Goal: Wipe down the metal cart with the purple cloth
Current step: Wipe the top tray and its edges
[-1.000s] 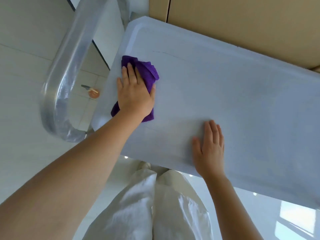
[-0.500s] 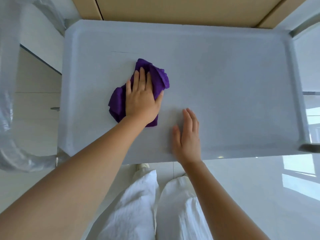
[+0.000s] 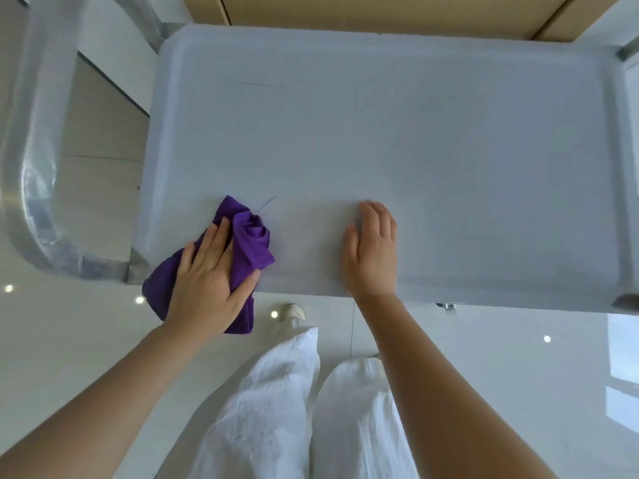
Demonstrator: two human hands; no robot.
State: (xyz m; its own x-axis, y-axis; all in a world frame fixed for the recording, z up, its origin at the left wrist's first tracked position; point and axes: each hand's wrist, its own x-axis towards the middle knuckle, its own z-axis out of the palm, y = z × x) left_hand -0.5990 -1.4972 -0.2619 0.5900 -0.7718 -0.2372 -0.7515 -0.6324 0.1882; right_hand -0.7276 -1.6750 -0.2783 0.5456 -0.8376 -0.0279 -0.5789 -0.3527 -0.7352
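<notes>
The metal cart (image 3: 415,150) fills the upper part of the head view, its flat grey top shelf bordered by a low raised rim. A thin dark scratch (image 3: 256,84) marks the shelf near its far left corner.

The left hand (image 3: 211,281) lies palm down on the purple cloth (image 3: 249,243) at the near left corner of the shelf. Its fingers are spread and almost straight, pressing the cloth against the surface, with the thumb pointing right along the near rim. The cloth is bunched into folds beyond the fingertips, and part of it hangs over the near edge of the cart, below the wrist. A loose thread from the cloth trails onto the shelf just beyond the bunch.

The right hand (image 3: 371,250) rests flat on the bare shelf near the middle of the near edge, well apart from the cloth. Its fingers are straight and close together, and it holds nothing.

At the left end of the cart, a curved metal handle (image 3: 31,167) wrapped in clear film bends round the side. Beyond the far rim stands a tan cardboard box (image 3: 380,12). Below the cart, the person's white trousers (image 3: 294,409) and the toe of a pale shoe (image 3: 294,311) show against the glossy white tiled floor (image 3: 518,392), which reflects small points of light.
</notes>
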